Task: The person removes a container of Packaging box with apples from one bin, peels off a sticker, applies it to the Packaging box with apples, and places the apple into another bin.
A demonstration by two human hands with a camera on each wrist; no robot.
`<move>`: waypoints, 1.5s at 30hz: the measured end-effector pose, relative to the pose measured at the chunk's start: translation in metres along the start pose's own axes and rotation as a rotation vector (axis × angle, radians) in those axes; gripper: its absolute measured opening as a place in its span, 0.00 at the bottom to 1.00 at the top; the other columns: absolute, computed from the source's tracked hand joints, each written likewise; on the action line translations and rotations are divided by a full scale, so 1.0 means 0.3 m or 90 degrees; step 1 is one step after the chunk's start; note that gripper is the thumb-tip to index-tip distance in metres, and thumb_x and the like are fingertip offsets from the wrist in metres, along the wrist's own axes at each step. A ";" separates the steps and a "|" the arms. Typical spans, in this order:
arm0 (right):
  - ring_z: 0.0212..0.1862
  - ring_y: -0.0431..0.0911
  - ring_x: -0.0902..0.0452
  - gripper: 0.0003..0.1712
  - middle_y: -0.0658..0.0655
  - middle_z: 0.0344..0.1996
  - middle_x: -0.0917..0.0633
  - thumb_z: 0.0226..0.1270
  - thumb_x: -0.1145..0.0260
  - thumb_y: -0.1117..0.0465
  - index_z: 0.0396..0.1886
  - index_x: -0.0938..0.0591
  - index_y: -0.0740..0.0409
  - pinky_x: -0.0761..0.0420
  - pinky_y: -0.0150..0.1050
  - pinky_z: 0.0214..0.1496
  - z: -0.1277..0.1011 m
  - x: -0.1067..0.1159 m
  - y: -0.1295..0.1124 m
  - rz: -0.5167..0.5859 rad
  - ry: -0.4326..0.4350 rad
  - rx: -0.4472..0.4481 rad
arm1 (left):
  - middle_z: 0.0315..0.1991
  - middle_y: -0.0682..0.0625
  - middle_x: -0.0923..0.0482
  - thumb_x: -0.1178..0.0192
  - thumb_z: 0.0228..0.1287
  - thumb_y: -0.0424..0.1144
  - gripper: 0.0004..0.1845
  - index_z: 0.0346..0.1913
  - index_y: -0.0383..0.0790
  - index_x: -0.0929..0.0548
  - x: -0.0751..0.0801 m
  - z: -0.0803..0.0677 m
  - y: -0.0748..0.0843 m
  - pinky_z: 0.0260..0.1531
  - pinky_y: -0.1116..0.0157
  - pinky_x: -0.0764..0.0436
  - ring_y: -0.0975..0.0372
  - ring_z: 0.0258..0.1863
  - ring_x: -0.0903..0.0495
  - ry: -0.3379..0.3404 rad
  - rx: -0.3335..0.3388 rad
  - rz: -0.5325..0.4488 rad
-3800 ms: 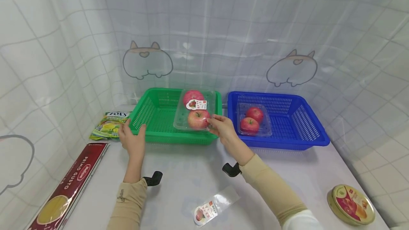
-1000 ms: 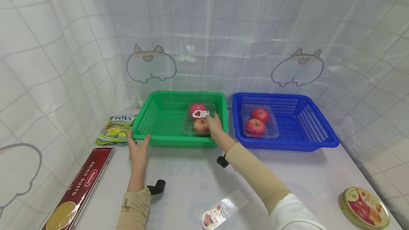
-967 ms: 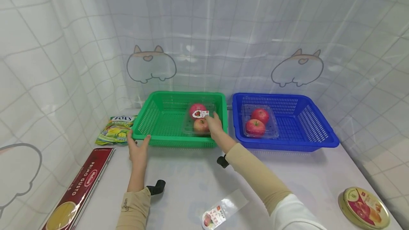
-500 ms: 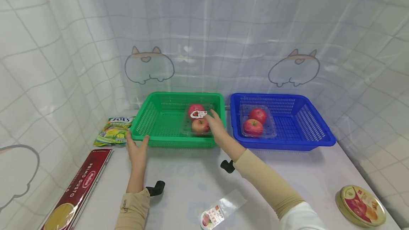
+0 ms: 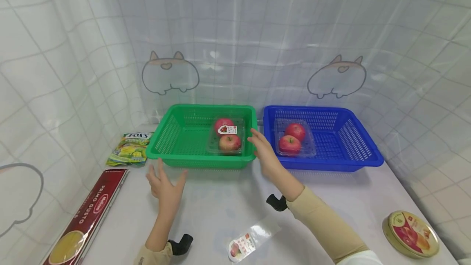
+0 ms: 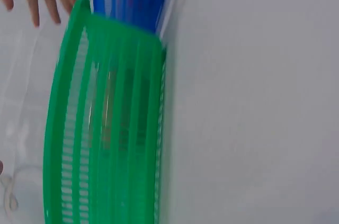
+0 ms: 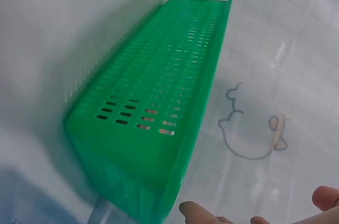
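A clear plastic box of apples (image 5: 229, 143), with a fruit label on its lid, lies in the right part of the green basket (image 5: 198, 160). My right hand (image 5: 266, 154) is just off that basket's right end, fingers spread and holding nothing. In front of the basket's left corner, my left hand (image 5: 167, 191) hovers with fingers apart and nothing in them. The blue basket (image 5: 331, 165) stands to the right, holding a second box of apples (image 5: 290, 144) at its left side. From the left wrist, the green basket's wall (image 6: 106, 128) hides most of its contents.
Green-yellow candy bags (image 5: 130, 149) lie left of the green basket, and a red spaghetti pack (image 5: 86, 216) runs along the left side. A labelled clear strip (image 5: 246, 244) lies in front. A round tin (image 5: 412, 234) sits at the right edge.
The apple box went down into the green basket and was let go. My right hand then drew out to the right, while my left came off the basket's rim toward me.
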State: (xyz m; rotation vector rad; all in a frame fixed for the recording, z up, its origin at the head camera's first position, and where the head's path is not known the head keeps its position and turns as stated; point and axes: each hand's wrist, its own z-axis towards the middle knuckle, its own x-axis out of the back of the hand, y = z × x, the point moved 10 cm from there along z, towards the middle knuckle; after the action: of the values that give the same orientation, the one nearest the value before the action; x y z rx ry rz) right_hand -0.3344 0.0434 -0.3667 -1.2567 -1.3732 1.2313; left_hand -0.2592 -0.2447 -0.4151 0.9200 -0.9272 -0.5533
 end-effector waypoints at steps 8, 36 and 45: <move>0.70 0.52 0.51 0.32 0.61 0.69 0.43 0.68 0.50 0.55 0.71 0.42 0.52 0.48 0.54 0.68 -0.061 0.069 -0.004 0.013 0.002 0.037 | 0.70 0.32 0.65 0.38 0.58 0.43 0.46 0.73 0.40 0.56 -0.113 -0.118 0.097 0.57 0.34 0.65 0.38 0.68 0.74 -0.089 -0.046 0.006; 0.70 0.54 0.51 0.32 0.59 0.69 0.41 0.68 0.48 0.57 0.71 0.43 0.54 0.51 0.57 0.68 -0.193 0.245 0.019 -0.014 0.087 0.099 | 0.72 0.39 0.61 0.37 0.56 0.45 0.45 0.72 0.45 0.51 -0.408 -0.219 0.463 0.60 0.37 0.63 0.43 0.70 0.69 -0.200 -0.222 -0.049; 0.71 0.51 0.53 0.31 0.53 0.70 0.43 0.69 0.46 0.54 0.70 0.41 0.42 0.49 0.55 0.68 -0.219 0.303 0.008 -0.153 0.141 0.184 | 0.71 0.37 0.57 0.38 0.56 0.47 0.44 0.72 0.45 0.49 -0.554 -0.240 0.520 0.61 0.37 0.59 0.40 0.70 0.64 -0.258 -0.239 -0.068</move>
State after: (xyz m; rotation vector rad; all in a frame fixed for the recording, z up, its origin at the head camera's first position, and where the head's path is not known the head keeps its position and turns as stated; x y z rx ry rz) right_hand -0.2786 0.1408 -0.3626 -0.9643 -1.1051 1.0456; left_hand -0.2776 -0.0102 -0.3733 0.5255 -1.0904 -0.9928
